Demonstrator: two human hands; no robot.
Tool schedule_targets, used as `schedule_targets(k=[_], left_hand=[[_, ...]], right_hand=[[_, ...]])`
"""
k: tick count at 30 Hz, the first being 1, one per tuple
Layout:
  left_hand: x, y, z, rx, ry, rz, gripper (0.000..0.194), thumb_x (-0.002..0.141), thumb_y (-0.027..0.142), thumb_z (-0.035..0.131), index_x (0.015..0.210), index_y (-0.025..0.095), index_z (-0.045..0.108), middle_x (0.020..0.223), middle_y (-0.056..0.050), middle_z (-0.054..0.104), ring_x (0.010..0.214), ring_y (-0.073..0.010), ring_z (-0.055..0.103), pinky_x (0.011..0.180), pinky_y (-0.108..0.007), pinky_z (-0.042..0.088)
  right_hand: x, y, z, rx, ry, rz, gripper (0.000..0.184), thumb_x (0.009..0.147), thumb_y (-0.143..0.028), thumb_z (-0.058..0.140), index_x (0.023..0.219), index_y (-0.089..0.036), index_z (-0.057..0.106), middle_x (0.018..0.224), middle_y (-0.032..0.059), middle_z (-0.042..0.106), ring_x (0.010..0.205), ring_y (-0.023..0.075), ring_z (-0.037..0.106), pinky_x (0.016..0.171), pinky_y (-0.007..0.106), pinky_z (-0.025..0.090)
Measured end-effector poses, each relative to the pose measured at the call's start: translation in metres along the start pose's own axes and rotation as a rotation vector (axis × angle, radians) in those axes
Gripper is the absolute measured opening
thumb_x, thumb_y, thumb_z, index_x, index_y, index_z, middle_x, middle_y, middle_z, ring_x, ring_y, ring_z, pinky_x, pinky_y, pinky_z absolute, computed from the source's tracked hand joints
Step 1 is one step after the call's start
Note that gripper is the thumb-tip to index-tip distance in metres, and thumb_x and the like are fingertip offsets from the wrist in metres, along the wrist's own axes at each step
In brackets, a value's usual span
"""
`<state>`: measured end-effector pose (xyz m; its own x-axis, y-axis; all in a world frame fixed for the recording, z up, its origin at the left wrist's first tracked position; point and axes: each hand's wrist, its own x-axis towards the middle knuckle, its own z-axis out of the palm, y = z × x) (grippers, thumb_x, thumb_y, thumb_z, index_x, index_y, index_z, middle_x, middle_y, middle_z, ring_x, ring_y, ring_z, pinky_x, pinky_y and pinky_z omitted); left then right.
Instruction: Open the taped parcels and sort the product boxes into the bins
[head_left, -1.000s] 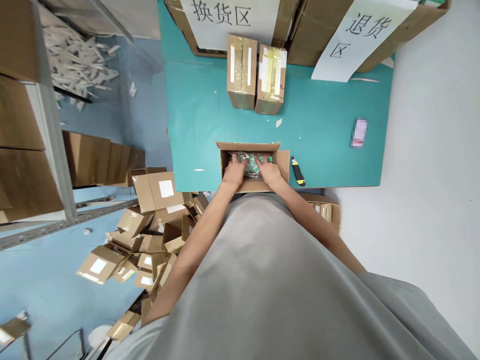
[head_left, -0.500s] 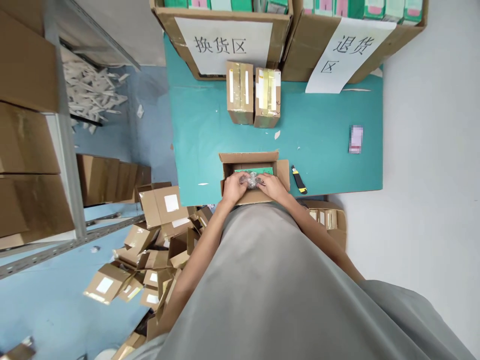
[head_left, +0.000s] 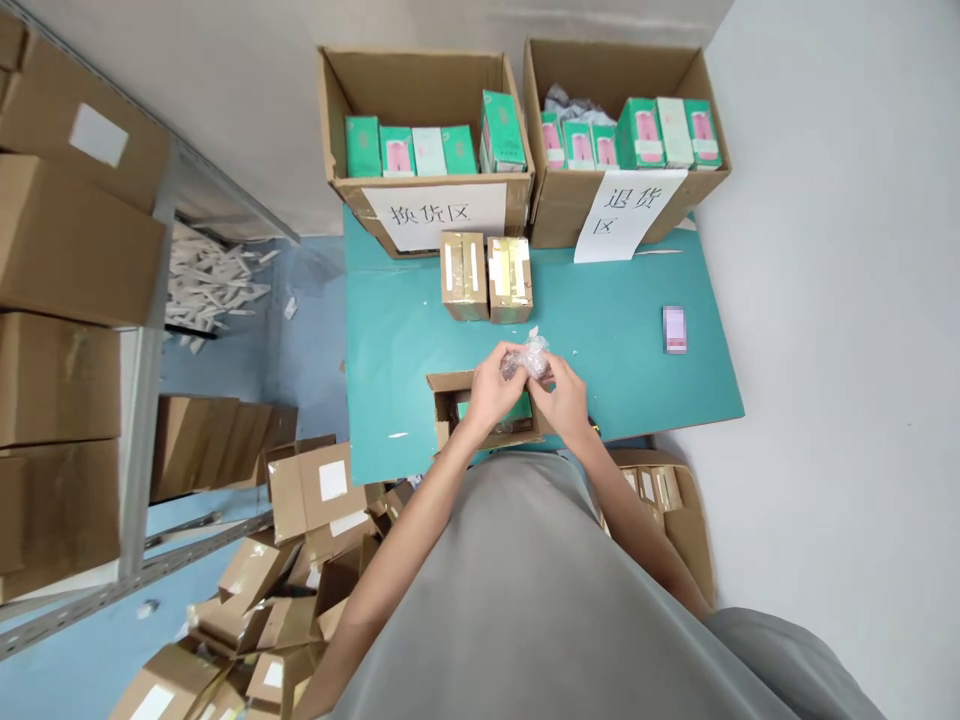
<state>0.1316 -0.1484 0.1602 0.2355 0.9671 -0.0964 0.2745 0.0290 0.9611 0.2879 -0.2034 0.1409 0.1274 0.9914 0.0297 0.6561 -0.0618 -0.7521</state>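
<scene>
My left hand [head_left: 495, 384] and my right hand [head_left: 562, 396] both grip a crumpled wad of clear bubble wrap [head_left: 534, 356], held above the table just beyond an open cardboard box [head_left: 450, 382]. Inside that box lies a green carton [head_left: 519, 408], partly covered by my left hand and wrist. Most of the utility knife [head_left: 595, 428] is hidden behind my right wrist; only a bit of yellow shows.
Two taped cartons [head_left: 465, 276] stand on the green table [head_left: 622, 370]. Behind them are two large boxes [head_left: 442, 90] of green packages with paper signs. A phone-like object [head_left: 675, 330] lies right. Discarded boxes [head_left: 315, 490] pile up left, beside a shelf [head_left: 142, 440].
Both hands were down in the open box on the bubble wrap. They gathered it up and lifted it out, uncovering the green carton. The view has tilted up toward the large boxes.
</scene>
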Motion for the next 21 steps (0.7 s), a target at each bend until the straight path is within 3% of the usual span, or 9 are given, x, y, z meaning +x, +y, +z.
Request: schedule_targets(k=[4,7,9,11,15,18,21], left_hand=[[0.033,0.011,0.02,-0.029,-0.083,0.152,0.044,0.104,0.035,0.062,0.145,0.02,0.068,0.151,-0.014,0.073,0.14,-0.0306,0.069,0.119,-0.044,0.054],[0.044,0.007,0.035,-0.011,-0.139,0.196,0.068,0.105,0.042,0.064,0.168,0.023,0.051,0.179,-0.015,0.046,0.169,-0.0348,0.041,0.134,-0.051,0.041],[0.041,0.002,0.042,0.007,-0.162,0.193,0.078,0.104,0.042,0.066,0.176,0.025,0.041,0.186,-0.013,0.035,0.175,-0.035,0.027,0.137,-0.053,0.037],[0.031,-0.005,0.043,0.022,-0.16,0.182,0.078,0.103,0.039,0.067,0.176,0.026,0.04,0.185,-0.013,0.036,0.172,-0.0355,0.034,0.134,-0.053,0.042],[0.001,-0.026,0.03,0.047,-0.125,0.079,0.051,0.104,0.029,0.06,0.154,0.021,0.067,0.158,-0.015,0.068,0.132,-0.0309,0.075,0.116,-0.048,0.06],[-0.024,-0.052,0.01,0.097,-0.068,-0.065,0.036,0.103,0.024,0.058,0.132,0.02,0.078,0.135,-0.013,0.081,0.118,-0.0287,0.08,0.11,-0.045,0.062],[-0.048,-0.081,-0.011,0.222,-0.017,-0.209,0.034,0.101,0.022,0.063,0.13,0.02,0.079,0.134,-0.013,0.081,0.122,-0.0309,0.078,0.112,-0.045,0.06]], right_hand=[[0.039,0.011,-0.012,-0.031,0.146,-0.012,0.034,0.102,-0.025,0.054,0.13,-0.019,0.073,0.118,0.0132,0.079,0.102,0.0287,0.076,0.097,0.042,0.061],[0.062,0.022,-0.012,-0.053,0.212,0.042,0.041,0.101,-0.022,0.051,0.137,-0.02,0.071,0.126,0.0132,0.079,0.102,0.0274,0.075,0.097,0.041,0.059],[0.073,0.03,-0.008,-0.079,0.222,0.105,0.046,0.103,-0.023,0.047,0.144,-0.021,0.068,0.131,0.0133,0.078,0.103,0.0274,0.075,0.099,0.041,0.059],[0.079,0.039,-0.003,-0.12,0.191,0.184,0.051,0.104,-0.026,0.045,0.151,-0.019,0.063,0.134,0.0156,0.078,0.106,0.0294,0.076,0.099,0.044,0.06],[0.075,0.055,0.003,-0.212,0.057,0.311,0.07,0.102,-0.028,0.053,0.169,-0.01,0.043,0.134,0.0214,0.077,0.11,0.0333,0.076,0.101,0.047,0.06],[0.055,0.063,0.002,-0.271,-0.002,0.343,0.077,0.102,-0.026,0.055,0.174,-0.009,0.034,0.139,0.0238,0.071,0.108,0.0318,0.076,0.102,0.047,0.06],[0.025,0.059,-0.001,-0.266,0.083,0.259,0.064,0.105,-0.026,0.051,0.168,-0.012,0.044,0.141,0.0235,0.066,0.113,0.0306,0.073,0.103,0.047,0.06]])
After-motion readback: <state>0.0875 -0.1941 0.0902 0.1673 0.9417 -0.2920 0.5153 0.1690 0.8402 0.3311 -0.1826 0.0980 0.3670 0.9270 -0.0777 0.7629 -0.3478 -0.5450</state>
